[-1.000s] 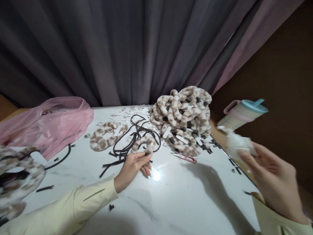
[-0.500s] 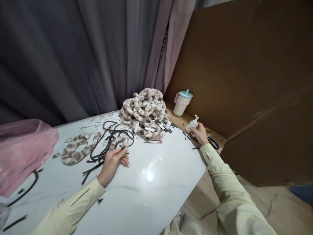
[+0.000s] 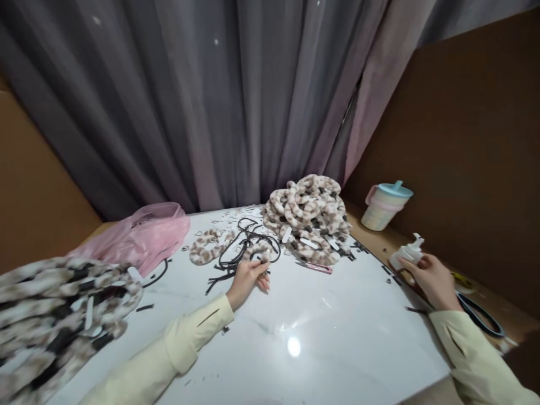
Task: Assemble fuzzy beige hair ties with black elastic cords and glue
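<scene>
Fur ring (image 3: 258, 248) pinched by left hand (image 3: 248, 279); nozzle bottle (image 3: 405, 256) gripped by right hand (image 3: 436, 281). Bottle handling apparently in hand; next move: steady pinch needed.

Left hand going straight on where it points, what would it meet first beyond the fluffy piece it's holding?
The left hand would probably meet the black cord loop, then the pile of fluffy rings, though its height above the table is hard to judge.

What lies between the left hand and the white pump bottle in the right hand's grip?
In the head view, pink-handled snips lie on the white tabletop between the left hand and the pump bottle, with small black scraps nearer the bottle.
</scene>
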A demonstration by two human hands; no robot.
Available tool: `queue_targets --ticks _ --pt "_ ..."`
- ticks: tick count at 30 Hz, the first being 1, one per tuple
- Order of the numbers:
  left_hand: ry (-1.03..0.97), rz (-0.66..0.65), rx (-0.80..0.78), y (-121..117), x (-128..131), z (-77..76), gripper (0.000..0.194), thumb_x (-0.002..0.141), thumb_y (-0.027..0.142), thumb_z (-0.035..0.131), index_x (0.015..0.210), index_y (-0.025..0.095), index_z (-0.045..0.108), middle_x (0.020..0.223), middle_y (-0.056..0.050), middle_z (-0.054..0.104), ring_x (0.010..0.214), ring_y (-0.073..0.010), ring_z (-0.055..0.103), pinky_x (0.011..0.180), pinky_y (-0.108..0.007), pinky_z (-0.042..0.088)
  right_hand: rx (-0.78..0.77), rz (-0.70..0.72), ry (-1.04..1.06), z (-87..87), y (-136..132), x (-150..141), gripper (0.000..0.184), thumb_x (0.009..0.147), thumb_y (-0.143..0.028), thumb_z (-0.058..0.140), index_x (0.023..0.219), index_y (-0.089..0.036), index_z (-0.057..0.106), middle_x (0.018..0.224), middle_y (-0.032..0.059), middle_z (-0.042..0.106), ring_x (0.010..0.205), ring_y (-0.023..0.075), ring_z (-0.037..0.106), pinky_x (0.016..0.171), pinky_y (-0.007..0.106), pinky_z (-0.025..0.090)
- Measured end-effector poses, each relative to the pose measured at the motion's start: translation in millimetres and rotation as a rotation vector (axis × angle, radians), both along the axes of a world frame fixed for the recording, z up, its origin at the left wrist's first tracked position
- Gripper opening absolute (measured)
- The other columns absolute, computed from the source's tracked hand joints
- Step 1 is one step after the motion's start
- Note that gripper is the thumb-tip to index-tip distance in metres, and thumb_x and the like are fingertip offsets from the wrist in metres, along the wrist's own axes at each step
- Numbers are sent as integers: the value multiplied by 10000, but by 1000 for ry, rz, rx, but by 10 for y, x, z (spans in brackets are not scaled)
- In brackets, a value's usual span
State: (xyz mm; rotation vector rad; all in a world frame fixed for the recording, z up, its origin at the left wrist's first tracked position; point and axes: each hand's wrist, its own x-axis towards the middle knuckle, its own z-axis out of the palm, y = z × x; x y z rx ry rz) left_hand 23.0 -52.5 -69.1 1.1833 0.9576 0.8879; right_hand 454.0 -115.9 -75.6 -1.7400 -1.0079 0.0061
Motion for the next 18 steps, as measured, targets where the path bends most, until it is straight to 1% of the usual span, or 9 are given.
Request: queue_targets --ticks 3,5,7,9,10,11,13,16,18 --pt "-12 5 10 -3 -3 0 393 647 459 669 573 85 572 491 -55 601 387 -132 575 395 -210 434 -87 -145 18 149 -107 -116 414 529 -491 756 775 -241 536 813 139 604 847 430 571 708 534 381" --pt "-22 13 16 -9 -3 2 389 646 456 671 579 86 571 500 -55 606 387 -132 576 391 -210 435 -80 -266 6 295 -197 -234 535 563 -556 713 956 -237 539 1051 201 569 1044 475 494 821 577 355" --pt "-28 22 22 -14 -3 2 392 647 455 672 568 85 568 483 -53 598 379 -129 572 391 -206 435 -55 -352 -55 468 -292 -390 692 629 -599 648 1179 -217 472 1237 228 477 1155 465 430 897 561 348" --pt "-33 31 24 -13 -4 -2 399 641 459 676 560 84 567 473 -53 593 380 -128 573 393 -204 436 -9 -393 -211 632 -367 -588 741 673 -596 613 1256 -172 442 1260 236 470 1148 452 452 911 537 362" --pt "-34 36 23 -12 -5 -5 402 633 463 681 563 84 570 477 -54 595 383 -130 575 394 -204 436 -13 -299 -316 698 -387 -702 688 746 -587 541 1283 -174 420 1272 217 472 1152 425 463 914 520 369" --pt "-36 40 22 -10 -6 -9 405 622 469 687 570 84 573 486 -56 599 387 -132 578 394 -205 438 39 -295 -391 746 -390 -826 600 781 -589 485 1216 -176 486 1198 196 540 1089 410 518 877 512 397" --pt "-39 47 20 -10 -10 -14 413 602 482 696 587 86 579 505 -57 609 397 -134 583 395 -208 442 -108 -28 -540 781 -338 -1104 476 862 -527 366 1086 -154 559 1043 182 631 890 341 618 733 437 467" --pt "-40 52 21 -21 -17 -12 419 596 494 698 596 91 581 511 -55 611 403 -131 582 403 -209 447 -267 361 -665 700 -131 -1550 299 845 -425 467 927 -196 641 910 73 690 789 218 642 689 283 487" --pt "-38 53 22 -32 -20 -5 419 599 496 696 597 93 582 513 -55 611 402 -131 581 403 -210 446 -428 614 -785 602 47 -1816 182 831 -281 508 873 -193 662 911 59 688 817 192 634 711 244 473"
